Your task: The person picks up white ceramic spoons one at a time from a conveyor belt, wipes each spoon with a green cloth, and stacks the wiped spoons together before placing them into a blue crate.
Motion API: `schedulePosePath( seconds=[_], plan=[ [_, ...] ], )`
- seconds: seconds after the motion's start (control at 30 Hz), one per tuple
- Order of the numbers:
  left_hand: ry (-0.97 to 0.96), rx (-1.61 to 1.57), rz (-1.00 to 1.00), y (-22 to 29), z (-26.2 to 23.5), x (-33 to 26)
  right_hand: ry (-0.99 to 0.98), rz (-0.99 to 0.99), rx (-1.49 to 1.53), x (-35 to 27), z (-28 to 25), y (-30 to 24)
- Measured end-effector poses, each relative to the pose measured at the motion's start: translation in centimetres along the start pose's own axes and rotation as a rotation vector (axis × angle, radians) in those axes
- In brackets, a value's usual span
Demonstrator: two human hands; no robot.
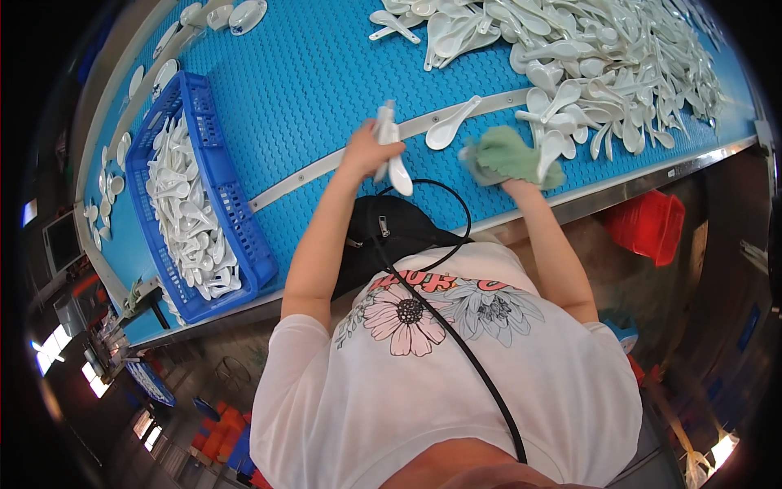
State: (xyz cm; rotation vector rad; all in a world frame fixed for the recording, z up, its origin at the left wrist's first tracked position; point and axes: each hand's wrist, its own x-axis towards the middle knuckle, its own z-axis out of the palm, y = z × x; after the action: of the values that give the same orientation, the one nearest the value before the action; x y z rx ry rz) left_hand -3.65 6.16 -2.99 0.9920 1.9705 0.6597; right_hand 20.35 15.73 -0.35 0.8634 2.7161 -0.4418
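two forearms (322, 232) reach forward, left grip (370, 153) clamped on spoons (399, 174), right grip (513, 186) unclear within green cloth (507, 152).

Right hand (513, 187) mostly hidden under a crumpled pale-green cloth (509, 152), its grip unreadable; glossy white ceramic spoons (399, 174) in the left hand (368, 152) blurred, count uncertain; large heap of loose spoons (586, 65) cut by upper edge; slotted blue plastic basket's (218, 167) floor hidden beneath piled spoons (189, 216).

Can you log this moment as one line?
left hand: holding spoons | right hand: holding green cloth | blue crate: spoons inside | spoon pile: right
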Motion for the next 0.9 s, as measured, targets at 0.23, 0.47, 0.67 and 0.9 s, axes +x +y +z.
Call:
schedulePosePath(
  seconds=[0.23, 0.47, 0.67, 0.9],
  plan=[
    [0.444, -0.531, -0.037, -7.0, -16.7, -4.0, 0.533, 0.045, 1.972, -7.4, 3.6, 3.4],
    [0.948, 0.299, -0.273, -18.5, -37.4, -8.9, 0.590, 0.039, 1.898, -14.8, -4.0, 7.0],
    [0.954, 0.641, 0.219, -8.3, -26.3, -1.6, 0.672, 0.464, 0.818, -14.3, 1.7, 11.5],
    [-0.213, 0.539, 0.716, 7.3, 3.3, -2.8, 0.248, 0.647, 0.157, -6.4, 2.7, 6.5]
  ],
)
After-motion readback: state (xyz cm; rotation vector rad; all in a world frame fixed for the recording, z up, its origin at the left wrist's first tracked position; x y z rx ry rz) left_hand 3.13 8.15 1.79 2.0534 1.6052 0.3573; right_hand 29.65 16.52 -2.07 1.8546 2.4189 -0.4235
